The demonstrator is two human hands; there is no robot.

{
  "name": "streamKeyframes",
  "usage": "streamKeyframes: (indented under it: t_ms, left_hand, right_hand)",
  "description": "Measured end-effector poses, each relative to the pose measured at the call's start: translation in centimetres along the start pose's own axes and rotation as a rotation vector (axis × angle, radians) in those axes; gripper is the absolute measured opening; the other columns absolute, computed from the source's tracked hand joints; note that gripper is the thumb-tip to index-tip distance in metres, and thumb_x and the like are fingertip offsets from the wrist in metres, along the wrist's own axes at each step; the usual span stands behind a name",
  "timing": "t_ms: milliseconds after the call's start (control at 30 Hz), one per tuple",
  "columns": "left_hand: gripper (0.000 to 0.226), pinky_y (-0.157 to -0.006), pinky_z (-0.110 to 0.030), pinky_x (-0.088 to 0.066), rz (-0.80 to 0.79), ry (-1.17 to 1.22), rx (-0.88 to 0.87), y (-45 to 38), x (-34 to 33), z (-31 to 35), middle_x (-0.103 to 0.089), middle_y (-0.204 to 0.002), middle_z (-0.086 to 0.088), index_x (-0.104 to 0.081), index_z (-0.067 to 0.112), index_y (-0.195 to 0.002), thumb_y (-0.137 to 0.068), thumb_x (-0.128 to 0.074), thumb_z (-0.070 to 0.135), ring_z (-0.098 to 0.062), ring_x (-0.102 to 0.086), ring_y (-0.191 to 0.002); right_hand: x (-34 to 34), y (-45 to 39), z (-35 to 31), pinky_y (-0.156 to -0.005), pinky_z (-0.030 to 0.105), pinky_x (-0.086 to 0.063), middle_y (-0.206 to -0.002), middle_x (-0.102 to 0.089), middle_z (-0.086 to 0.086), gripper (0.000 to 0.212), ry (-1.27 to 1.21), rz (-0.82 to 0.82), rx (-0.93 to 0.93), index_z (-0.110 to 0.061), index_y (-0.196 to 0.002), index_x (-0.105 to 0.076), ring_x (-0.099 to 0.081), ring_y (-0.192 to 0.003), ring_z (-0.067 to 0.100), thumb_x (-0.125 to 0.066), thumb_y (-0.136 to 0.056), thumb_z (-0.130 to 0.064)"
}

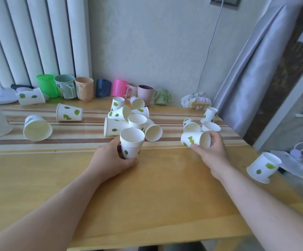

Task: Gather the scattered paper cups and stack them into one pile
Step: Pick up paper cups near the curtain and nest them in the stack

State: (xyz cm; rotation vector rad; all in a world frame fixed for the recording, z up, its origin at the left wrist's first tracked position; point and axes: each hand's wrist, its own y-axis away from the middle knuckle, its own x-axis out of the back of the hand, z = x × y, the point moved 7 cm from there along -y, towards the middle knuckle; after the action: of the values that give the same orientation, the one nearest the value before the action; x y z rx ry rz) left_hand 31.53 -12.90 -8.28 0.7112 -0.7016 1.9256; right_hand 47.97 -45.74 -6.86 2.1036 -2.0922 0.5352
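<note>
White paper cups with green leaf prints lie scattered over a wooden table (156, 187). My left hand (110, 160) grips an upright stack of nested cups (131, 144) near the table's middle. My right hand (213, 151) holds a single cup (195, 139) on its side, mouth facing right, a little above the table. A cluster of several loose cups (129, 116) lies just behind the stack. Three more cups (201, 124) sit behind my right hand. One cup (263, 167) lies at the right edge, and others (37, 127) lie at the left.
A row of coloured plastic mugs (85, 87) lines the back wall. A white desk lamp base (0, 96) stands at the far left. Crumpled wrapping (196, 101) sits at the back right, next to a grey curtain (252, 69). A radiator (29, 37) rises behind.
</note>
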Motion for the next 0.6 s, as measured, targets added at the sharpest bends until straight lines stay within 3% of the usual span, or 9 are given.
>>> streamKeyframes:
  t_ms: [133, 233, 367, 500, 600]
  left_hand:
    - [0.054, -0.085, -0.035, -0.056, -0.023, 0.005, -0.005, 0.1, -0.1, 0.0, -0.073, -0.098, 0.021, -0.063, 0.039, -0.113, -0.071, -0.087, 0.061, -0.008, -0.069, -0.097]
    - [0.051, -0.085, -0.036, -0.057, -0.046, 0.008, -0.011, 0.1, -0.2, -0.1, -0.074, -0.096, 0.02, -0.064, 0.04, -0.11, -0.07, -0.085, 0.065, -0.006, -0.069, -0.095]
    - [0.053, -0.085, -0.036, -0.057, -0.055, -0.004, -0.015, 0.2, -0.3, -0.2, -0.075, -0.096, 0.02, -0.066, 0.038, -0.109, -0.068, -0.085, 0.067, -0.006, -0.069, -0.095]
    - [0.053, -0.082, -0.033, -0.054, -0.048, -0.017, -0.029, 0.2, -0.2, 0.0, -0.074, -0.098, 0.022, -0.069, 0.036, -0.111, -0.069, -0.088, 0.063, -0.007, -0.068, -0.097]
    - [0.053, -0.08, -0.032, -0.053, -0.049, -0.027, -0.036, 0.2, -0.3, 0.0, -0.074, -0.098, 0.023, -0.07, 0.036, -0.111, -0.069, -0.088, 0.063, -0.008, -0.068, -0.098]
  right_hand:
    - [1.0, 1.4, -1.7, -0.091, 0.028, -0.051, -0.135, -0.066, -0.02, 0.06, -0.051, -0.021, 0.064, -0.045, -0.136, -0.061, -0.062, -0.128, 0.013, -0.088, -0.085, -0.026]
    - [-0.1, 2.6, -2.6, -0.109, 0.032, -0.046, -0.143, -0.055, -0.018, 0.079, 0.133, -0.118, 0.108, -0.043, -0.155, -0.053, -0.051, -0.135, 0.008, -0.088, -0.085, -0.028]
    - [-3.0, 4.1, -3.1, -0.106, 0.031, -0.042, -0.139, -0.047, -0.016, 0.096, 0.339, -0.254, 0.173, -0.037, -0.166, -0.038, -0.047, -0.13, 0.007, -0.088, -0.084, -0.028]
    - [-4.2, 4.3, -5.3, -0.085, 0.028, -0.052, -0.132, -0.062, -0.017, 0.094, 0.085, -0.115, 0.133, -0.046, -0.158, -0.037, -0.067, -0.117, 0.013, -0.089, -0.081, -0.029]
    - [-7.2, 4.8, -8.7, -0.086, 0.029, -0.056, -0.126, -0.068, -0.013, 0.093, -0.277, -0.138, 0.079, -0.038, -0.156, -0.042, -0.075, -0.108, 0.014, -0.092, -0.078, -0.032]
